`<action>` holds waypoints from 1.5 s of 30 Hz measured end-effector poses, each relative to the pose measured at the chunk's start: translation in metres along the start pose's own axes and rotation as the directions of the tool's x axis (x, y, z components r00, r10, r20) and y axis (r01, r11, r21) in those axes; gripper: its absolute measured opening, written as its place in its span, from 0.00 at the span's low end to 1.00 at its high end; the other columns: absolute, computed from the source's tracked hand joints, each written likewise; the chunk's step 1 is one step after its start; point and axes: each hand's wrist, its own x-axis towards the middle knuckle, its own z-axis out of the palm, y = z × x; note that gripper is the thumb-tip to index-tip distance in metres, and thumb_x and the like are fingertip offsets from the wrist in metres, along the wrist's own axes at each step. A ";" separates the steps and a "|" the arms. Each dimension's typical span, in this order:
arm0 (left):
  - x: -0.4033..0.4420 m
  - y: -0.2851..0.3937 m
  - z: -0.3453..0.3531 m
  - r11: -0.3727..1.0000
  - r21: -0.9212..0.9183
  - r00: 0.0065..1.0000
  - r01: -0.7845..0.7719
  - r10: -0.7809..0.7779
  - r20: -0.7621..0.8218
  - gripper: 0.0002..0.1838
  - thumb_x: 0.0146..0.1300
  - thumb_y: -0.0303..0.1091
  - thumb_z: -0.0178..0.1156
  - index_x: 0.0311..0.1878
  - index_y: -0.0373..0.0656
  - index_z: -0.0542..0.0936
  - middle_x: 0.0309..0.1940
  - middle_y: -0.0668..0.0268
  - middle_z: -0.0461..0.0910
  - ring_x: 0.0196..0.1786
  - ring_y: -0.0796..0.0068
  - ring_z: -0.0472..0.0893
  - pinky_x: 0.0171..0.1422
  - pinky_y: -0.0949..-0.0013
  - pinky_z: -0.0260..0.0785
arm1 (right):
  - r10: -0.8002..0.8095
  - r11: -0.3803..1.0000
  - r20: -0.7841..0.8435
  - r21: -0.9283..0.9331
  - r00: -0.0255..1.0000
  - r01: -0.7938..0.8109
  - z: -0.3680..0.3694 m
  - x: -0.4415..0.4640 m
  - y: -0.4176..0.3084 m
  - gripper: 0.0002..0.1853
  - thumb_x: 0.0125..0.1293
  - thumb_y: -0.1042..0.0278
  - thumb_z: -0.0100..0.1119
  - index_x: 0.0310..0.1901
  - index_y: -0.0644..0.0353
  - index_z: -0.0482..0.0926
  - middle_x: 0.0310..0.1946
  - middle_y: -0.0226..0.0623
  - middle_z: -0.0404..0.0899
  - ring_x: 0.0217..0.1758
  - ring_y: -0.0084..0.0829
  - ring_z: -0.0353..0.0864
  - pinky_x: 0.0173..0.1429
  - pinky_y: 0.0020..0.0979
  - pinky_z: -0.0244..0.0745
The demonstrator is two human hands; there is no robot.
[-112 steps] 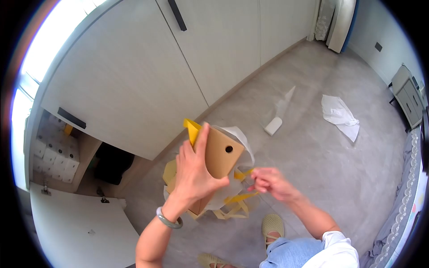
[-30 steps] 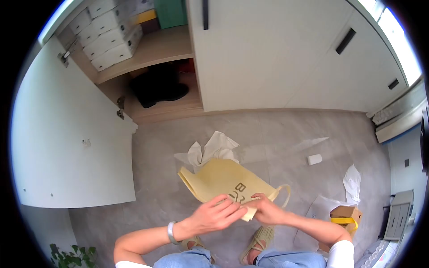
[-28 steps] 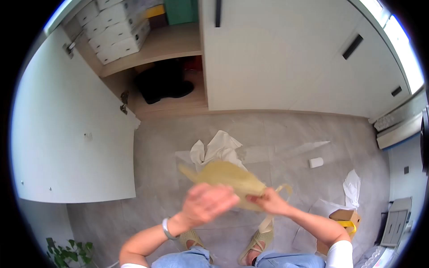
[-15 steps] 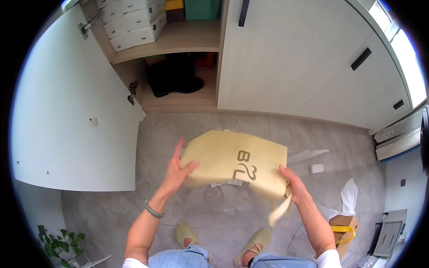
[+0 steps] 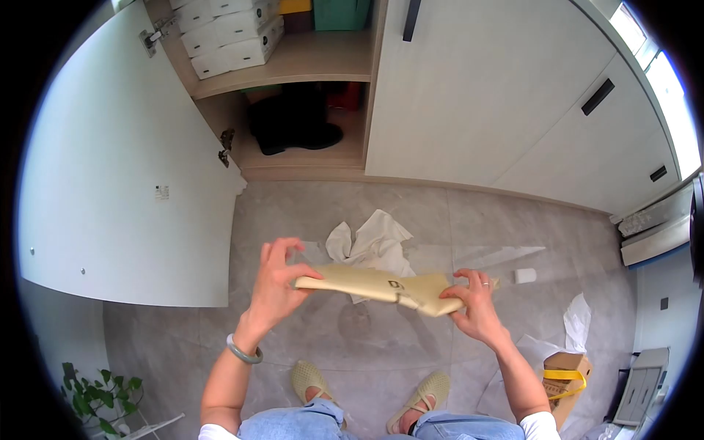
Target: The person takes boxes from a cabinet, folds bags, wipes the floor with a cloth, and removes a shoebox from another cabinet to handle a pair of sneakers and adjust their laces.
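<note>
A pale yellow fabric bag [image 5: 367, 284] with dark lettering stretches between my two hands, seen nearly edge-on. My left hand [image 5: 277, 280] pinches its left end, thumb along the top. Its right end is gripped by my right hand [image 5: 471, 302], which wears a ring. Most of the lettering is folded out of sight. Beyond the bag, a crumpled white cloth [image 5: 374, 238] lies on the grey floor, partly hidden by it.
An open cabinet door [image 5: 132, 169] stands at left. Black boots [image 5: 297, 125] sit on the lower shelf, white boxes [image 5: 231, 37] above. On the floor at right are a small white block [image 5: 525, 276], clear plastic and a cardboard box [image 5: 565, 381]. A plant [image 5: 99, 396] is at lower left.
The bag has tipped from showing its broad lettered face to nearly edge-on, slightly lower. My hands have shifted their hold on its ends. The white cloth beyond has come into view.
</note>
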 end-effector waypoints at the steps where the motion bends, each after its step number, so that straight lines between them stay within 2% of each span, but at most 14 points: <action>1: 0.003 0.006 -0.003 0.985 -0.001 0.978 -0.174 0.172 -0.117 0.12 0.48 0.30 0.74 0.38 0.43 0.86 0.49 0.60 0.79 0.54 0.63 0.78 0.55 0.67 0.70 | -0.082 0.993 -0.016 0.086 0.997 0.083 -0.009 0.001 -0.011 0.30 0.54 0.70 0.70 0.61 0.57 0.75 0.55 0.42 0.73 0.63 0.41 0.70 0.69 0.40 0.58; 4: 0.006 0.008 0.001 0.851 -0.512 0.993 0.118 -0.102 0.060 0.10 0.53 0.31 0.72 0.38 0.42 0.85 0.40 0.63 0.84 0.42 0.69 0.82 0.45 0.69 0.73 | -0.156 0.930 0.012 0.338 0.988 0.143 -0.010 0.008 -0.032 0.36 0.54 0.63 0.73 0.64 0.57 0.70 0.59 0.46 0.73 0.66 0.44 0.70 0.72 0.43 0.55; 11: 0.005 0.041 0.008 0.891 -0.361 0.962 0.273 -0.262 0.082 0.09 0.59 0.32 0.68 0.42 0.42 0.83 0.39 0.62 0.86 0.40 0.68 0.85 0.38 0.73 0.77 | -0.046 0.607 0.228 0.780 0.972 -0.155 0.038 0.017 -0.041 0.31 0.62 0.60 0.68 0.64 0.63 0.70 0.56 0.40 0.79 0.59 0.31 0.77 0.66 0.35 0.68; 15: -0.006 0.059 0.040 0.771 -0.492 0.844 -0.405 0.522 0.123 0.20 0.59 0.43 0.68 0.51 0.44 0.81 0.52 0.61 0.82 0.53 0.61 0.82 0.54 0.62 0.77 | 0.066 0.290 0.407 0.866 0.911 -0.408 0.078 0.012 -0.009 0.19 0.70 0.64 0.59 0.59 0.61 0.76 0.50 0.33 0.82 0.52 0.22 0.79 0.56 0.28 0.74; 17: -0.009 0.056 0.040 0.788 -0.546 0.774 -0.285 0.525 0.354 0.26 0.57 0.49 0.69 0.55 0.44 0.80 0.59 0.59 0.77 0.61 0.58 0.77 0.63 0.59 0.71 | 0.128 0.047 0.380 0.920 0.916 -0.388 0.075 0.011 -0.010 0.14 0.73 0.68 0.54 0.56 0.62 0.78 0.48 0.29 0.83 0.48 0.18 0.79 0.52 0.25 0.74; 19: 0.000 0.052 0.040 0.838 -0.278 0.863 -0.469 0.502 0.058 0.32 0.54 0.47 0.73 0.59 0.43 0.78 0.62 0.54 0.74 0.59 0.53 0.78 0.64 0.61 0.70 | 0.105 0.096 0.367 0.921 0.924 -0.377 0.073 0.010 -0.004 0.14 0.72 0.69 0.54 0.56 0.63 0.78 0.48 0.30 0.83 0.47 0.18 0.79 0.52 0.25 0.75; 23: -0.006 0.030 0.072 0.819 -0.547 0.984 0.175 -0.120 0.135 0.34 0.56 0.43 0.73 0.64 0.39 0.73 0.62 0.56 0.74 0.60 0.61 0.78 0.65 0.64 0.70 | 0.000 0.005 0.415 0.910 0.910 -0.415 0.063 0.012 -0.005 0.16 0.74 0.66 0.51 0.59 0.62 0.75 0.50 0.30 0.82 0.51 0.21 0.79 0.55 0.28 0.75; 25: -0.007 0.023 0.077 0.430 -0.717 0.836 0.548 -0.253 0.487 0.32 0.59 0.40 0.71 0.64 0.38 0.72 0.60 0.59 0.76 0.59 0.67 0.78 0.64 0.65 0.71 | -0.040 0.021 0.416 0.909 0.908 -0.416 0.060 0.014 -0.011 0.19 0.75 0.62 0.49 0.62 0.61 0.73 0.53 0.32 0.80 0.54 0.22 0.79 0.56 0.30 0.75; 27: -0.006 0.021 0.079 0.134 -0.661 0.675 0.738 -0.153 0.722 0.30 0.62 0.39 0.69 0.64 0.37 0.71 0.59 0.61 0.77 0.59 0.71 0.78 0.62 0.66 0.73 | -0.007 -0.442 0.462 0.794 0.887 -0.417 0.059 0.017 -0.026 0.27 0.76 0.48 0.44 0.65 0.62 0.69 0.60 0.43 0.76 0.59 0.30 0.78 0.59 0.36 0.76; 33: 0.004 0.017 0.078 -0.108 -0.857 0.745 0.503 -0.448 0.494 0.23 0.67 0.38 0.63 0.61 0.37 0.73 0.55 0.63 0.80 0.54 0.75 0.81 0.56 0.70 0.77 | -0.438 -0.361 0.349 0.776 0.828 -0.518 0.064 0.015 -0.042 0.35 0.75 0.41 0.41 0.70 0.63 0.60 0.60 0.49 0.73 0.55 0.37 0.78 0.62 0.39 0.73; 39: -0.009 0.020 0.068 0.468 -0.740 0.849 0.483 -0.456 0.266 0.15 0.68 0.35 0.62 0.54 0.38 0.79 0.53 0.61 0.82 0.54 0.71 0.82 0.56 0.68 0.77 | -0.096 -0.078 0.579 0.807 0.810 -0.586 0.066 0.013 -0.042 0.30 0.75 0.49 0.45 0.68 0.66 0.63 0.58 0.46 0.75 0.53 0.34 0.80 0.64 0.37 0.73; 41: -0.016 0.026 0.072 0.769 -0.625 0.991 -0.131 0.092 -0.095 0.14 0.64 0.31 0.62 0.53 0.43 0.82 0.54 0.62 0.82 0.56 0.66 0.82 0.59 0.65 0.76 | -0.036 -0.120 0.558 0.821 0.829 -0.558 0.066 0.013 -0.043 0.31 0.75 0.47 0.44 0.67 0.66 0.64 0.59 0.46 0.74 0.58 0.36 0.79 0.67 0.40 0.71; 43: -0.006 0.028 0.073 0.771 -0.233 0.805 -0.592 0.578 -0.130 0.17 0.59 0.28 0.62 0.53 0.49 0.82 0.55 0.65 0.82 0.57 0.64 0.81 0.62 0.64 0.75 | 0.156 -0.601 0.499 0.733 0.852 -0.320 0.064 0.008 -0.042 0.34 0.75 0.42 0.39 0.68 0.65 0.64 0.61 0.43 0.74 0.61 0.35 0.76 0.65 0.40 0.72; 45: -0.009 0.033 0.076 0.731 -0.075 0.734 -0.679 0.675 -0.071 0.18 0.57 0.28 0.61 0.52 0.52 0.82 0.57 0.67 0.80 0.58 0.66 0.80 0.63 0.64 0.74 | 0.164 -0.620 0.535 0.709 0.829 -0.335 0.048 0.011 -0.040 0.38 0.73 0.36 0.34 0.68 0.65 0.64 0.64 0.41 0.71 0.67 0.38 0.71 0.67 0.44 0.69</action>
